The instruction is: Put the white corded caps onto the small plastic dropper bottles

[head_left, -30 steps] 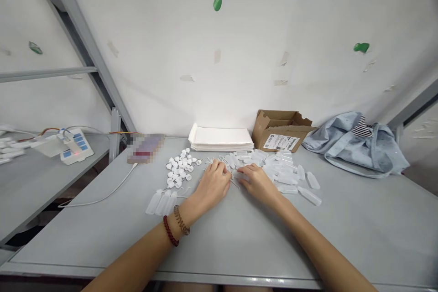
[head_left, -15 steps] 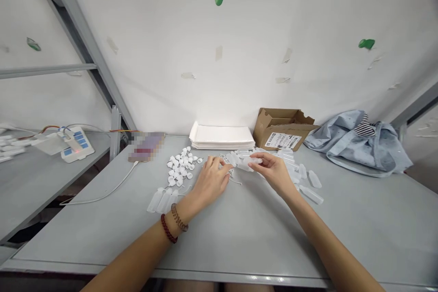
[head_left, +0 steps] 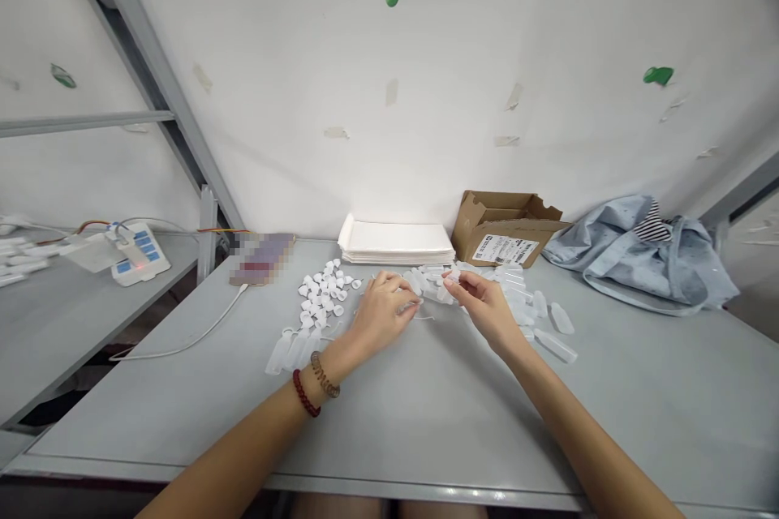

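Observation:
My right hand point(head_left: 484, 308) pinches a small translucent plastic sleeve point(head_left: 450, 277) between thumb and fingertips, above a spread of similar translucent sleeves point(head_left: 522, 310). My left hand point(head_left: 382, 312) is beside it, thumb and forefinger closed on a thin white strap whose end shows at the fingertips; the rest is hidden by the hand. Another thin white strap point(head_left: 426, 318) lies on the table between the hands. Left of my left hand are several small white caps point(head_left: 322, 292) in a loose heap. Several translucent sleeves with straps point(head_left: 292, 350) lie side by side near my left wrist.
A stack of white padded envelopes point(head_left: 398, 242) and an open cardboard box point(head_left: 508, 231) stand against the wall. A light-blue fabric bag point(head_left: 633, 259) lies at right. At left are a phone point(head_left: 261, 259) on a white cable point(head_left: 195, 349) and a power strip point(head_left: 143, 255).
The sleeve in my right hand has turned from lying sideways to pointing more away from me. My left hand has shifted slightly right, and a strap end now shows at its fingertips.

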### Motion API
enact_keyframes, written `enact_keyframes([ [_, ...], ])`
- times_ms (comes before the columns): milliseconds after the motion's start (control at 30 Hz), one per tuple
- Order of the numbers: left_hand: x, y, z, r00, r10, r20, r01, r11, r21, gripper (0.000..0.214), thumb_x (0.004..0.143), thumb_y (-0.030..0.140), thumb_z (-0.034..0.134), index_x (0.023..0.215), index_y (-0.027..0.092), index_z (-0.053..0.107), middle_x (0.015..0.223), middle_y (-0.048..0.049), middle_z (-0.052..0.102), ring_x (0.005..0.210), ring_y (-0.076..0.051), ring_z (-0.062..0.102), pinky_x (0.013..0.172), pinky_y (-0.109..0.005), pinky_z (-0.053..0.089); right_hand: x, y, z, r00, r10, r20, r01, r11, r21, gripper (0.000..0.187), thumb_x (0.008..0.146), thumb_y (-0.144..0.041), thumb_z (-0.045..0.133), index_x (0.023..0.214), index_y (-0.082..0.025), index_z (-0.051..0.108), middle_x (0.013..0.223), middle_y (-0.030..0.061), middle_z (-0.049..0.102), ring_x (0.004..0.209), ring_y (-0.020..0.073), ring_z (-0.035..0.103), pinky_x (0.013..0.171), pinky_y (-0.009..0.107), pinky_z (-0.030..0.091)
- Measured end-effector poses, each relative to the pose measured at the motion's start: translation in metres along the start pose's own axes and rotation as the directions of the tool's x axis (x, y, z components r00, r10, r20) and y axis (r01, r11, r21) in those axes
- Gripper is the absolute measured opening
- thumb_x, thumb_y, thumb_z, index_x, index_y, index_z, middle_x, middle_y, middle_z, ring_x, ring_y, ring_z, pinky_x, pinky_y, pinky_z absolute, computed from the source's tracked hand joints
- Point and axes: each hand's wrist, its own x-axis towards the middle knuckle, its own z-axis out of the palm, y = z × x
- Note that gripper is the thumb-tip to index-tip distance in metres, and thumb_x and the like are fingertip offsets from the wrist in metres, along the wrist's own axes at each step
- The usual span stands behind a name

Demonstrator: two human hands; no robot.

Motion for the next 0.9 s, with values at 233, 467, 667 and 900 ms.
enact_keyframes([
  [233,0.005,0.013,-0.044,0.845,-0.518,0.135,0.465,0.585,-0.665,0.017,0.079,0.034,0.067,0.081,0.019,0.075,0.090,-0.0039,0.073,0.094,-0.021,0.060,0.085,-0.033,0.044,-0.004,-0.003,0.003,0.997,-0.053,0.054,0.055,0.998,-0.031,0.037,0.081,-0.049,0.058,0.093,-0.016,0.067,0.078,0.0039,0.062,0.070,0.0163,0.054,0.061,0.027,0.043],
  [467,-0.002,0.008,-0.059,0.792,-0.496,0.357,0.551,0.329,-0.766,0.023,0.074,0.040,0.072,0.071,0.017,0.073,0.080,-0.0041,0.069,0.078,-0.014,0.055,0.074,-0.027,0.037,-0.017,-0.007,0.015,0.944,-0.227,0.241,0.262,0.957,-0.124,0.026,0.090,-0.040,0.049,0.098,-0.019,0.063,0.089,0.0062,0.065,0.069,0.0151,0.057,0.063,0.028,0.047],
  [667,-0.004,0.013,-0.051,0.745,-0.421,0.517,0.623,0.165,-0.764,0.023,0.070,0.035,0.076,0.066,0.013,0.071,0.069,-0.0039,0.065,0.064,-0.011,0.050,0.066,-0.026,0.038,-0.031,-0.007,0.029,0.889,-0.312,0.335,0.388,0.902,-0.189,0.024,0.093,-0.033,0.046,0.108,-0.019,0.058,0.078,0.0031,0.064,0.066,0.0146,0.056,0.058,0.026,0.046],
  [900,-0.004,0.015,-0.052,0.629,-0.402,0.665,0.745,0.069,-0.663,0.022,0.066,0.032,0.079,0.064,0.012,0.069,0.063,-0.0035,0.060,0.060,-0.011,0.050,0.057,-0.025,0.040,-0.036,0.005,0.032,0.829,-0.466,0.310,0.544,0.800,-0.252,0.039,0.095,-0.030,0.044,0.134,-0.026,0.042,0.092,0.0057,0.067,0.071,0.0164,0.061,0.066,0.030,0.053],
])
